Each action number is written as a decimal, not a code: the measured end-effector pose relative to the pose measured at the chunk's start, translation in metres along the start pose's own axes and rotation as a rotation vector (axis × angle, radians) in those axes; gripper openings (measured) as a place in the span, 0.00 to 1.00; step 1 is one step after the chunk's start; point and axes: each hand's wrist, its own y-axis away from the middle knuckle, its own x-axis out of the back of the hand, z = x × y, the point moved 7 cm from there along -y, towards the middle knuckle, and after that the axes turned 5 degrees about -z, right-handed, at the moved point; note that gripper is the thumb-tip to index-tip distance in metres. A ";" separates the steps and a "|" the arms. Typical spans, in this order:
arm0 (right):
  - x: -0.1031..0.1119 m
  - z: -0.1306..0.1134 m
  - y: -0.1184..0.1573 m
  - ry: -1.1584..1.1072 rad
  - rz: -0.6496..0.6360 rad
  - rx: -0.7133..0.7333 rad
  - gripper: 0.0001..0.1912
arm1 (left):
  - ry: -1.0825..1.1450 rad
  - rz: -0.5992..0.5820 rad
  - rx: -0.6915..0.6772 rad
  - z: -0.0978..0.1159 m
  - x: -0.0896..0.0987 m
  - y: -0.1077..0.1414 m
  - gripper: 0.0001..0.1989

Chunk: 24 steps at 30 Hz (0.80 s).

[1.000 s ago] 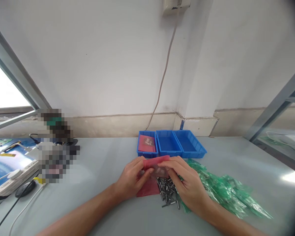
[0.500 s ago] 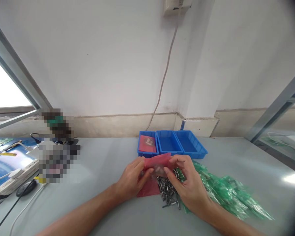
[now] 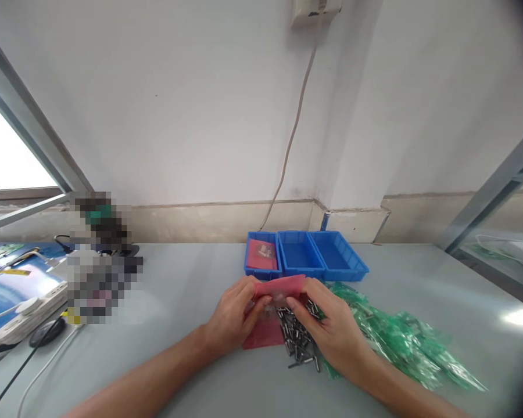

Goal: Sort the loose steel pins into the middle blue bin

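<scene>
Between my two hands a pink plastic bag [image 3: 283, 285] is held up by its sides. My left hand [image 3: 233, 310] pinches the left edge, thumb in front. On the right edge my right hand [image 3: 326, 319] is closed, its thumb pressing the front of the bag. What the bag contains, if anything, is hard to make out. More pink plastic [image 3: 264, 334] lies flat on the table below; I cannot tell whether it is a separate bag. A pile of small metal pins [image 3: 298, 337] lies beneath and beside my right hand, partly hidden by it.
Behind my hands stand a blue bin [image 3: 246, 264] holding a pink bag with small metal parts, and two more blue bins [image 3: 303, 255]. Green plastic bags [image 3: 401, 337] spread to the right. A power strip [image 3: 30, 316] and a mouse [image 3: 47, 334] lie at the left.
My right hand's fingers have closed in on the bag's right edge, and its thumb has shifted slightly left. The bag's top has dipped a little. My left hand stays nearly still.
</scene>
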 end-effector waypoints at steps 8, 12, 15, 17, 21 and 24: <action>0.000 -0.003 -0.002 0.047 -0.005 0.033 0.11 | 0.005 -0.023 0.024 0.000 0.001 -0.002 0.08; -0.001 0.001 -0.002 0.052 0.005 0.031 0.12 | -0.028 -0.023 0.031 -0.001 0.000 -0.001 0.09; -0.001 0.003 -0.001 0.044 0.026 0.042 0.14 | -0.043 -0.033 0.032 -0.002 -0.002 0.000 0.10; -0.002 0.002 -0.001 0.041 0.027 0.050 0.15 | -0.040 -0.040 0.028 -0.001 -0.003 0.000 0.10; -0.003 0.001 -0.001 0.038 0.013 0.077 0.13 | -0.023 -0.051 -0.011 0.001 -0.004 0.000 0.10; -0.004 0.000 -0.001 0.044 0.005 0.072 0.12 | -0.015 -0.038 -0.025 0.001 -0.003 -0.001 0.08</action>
